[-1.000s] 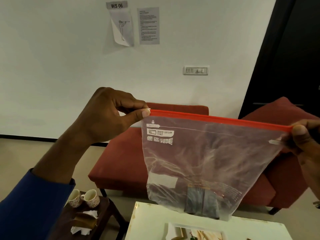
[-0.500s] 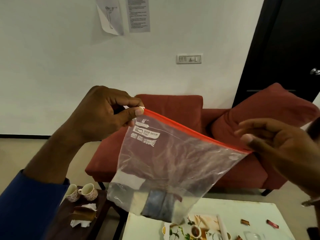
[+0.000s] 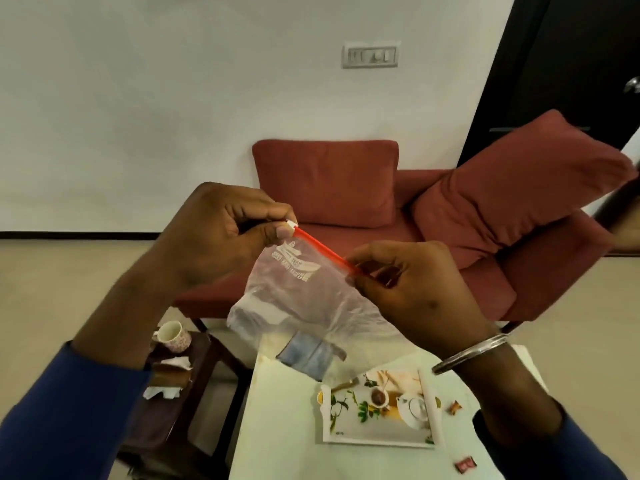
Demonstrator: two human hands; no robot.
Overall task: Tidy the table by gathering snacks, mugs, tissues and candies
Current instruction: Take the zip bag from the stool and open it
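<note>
I hold a clear zip bag (image 3: 304, 299) with a red seal strip above the white table (image 3: 287, 427). My left hand (image 3: 221, 233) pinches the strip's left end between thumb and fingers. My right hand (image 3: 408, 285) pinches the strip near its middle. A dark snack packet (image 3: 308, 355) lies at the bottom of the bag. Two wrapped candies (image 3: 455, 407) (image 3: 465, 464) lie on the table at the right. A patterned mug (image 3: 173, 336) and crumpled tissues (image 3: 166, 379) sit on the dark side table (image 3: 187, 410) at the left.
A printed serving tray (image 3: 377, 441) lies on the white table under my right wrist. A red sofa (image 3: 346, 237) with loose cushions stands behind the tables against the wall. A dark door (image 3: 571, 64) is at the far right.
The bag has come down and nearer to me. My right hand, open half a second ago, now pinches the red strip much closer to my left hand. The view has tilted down.
</note>
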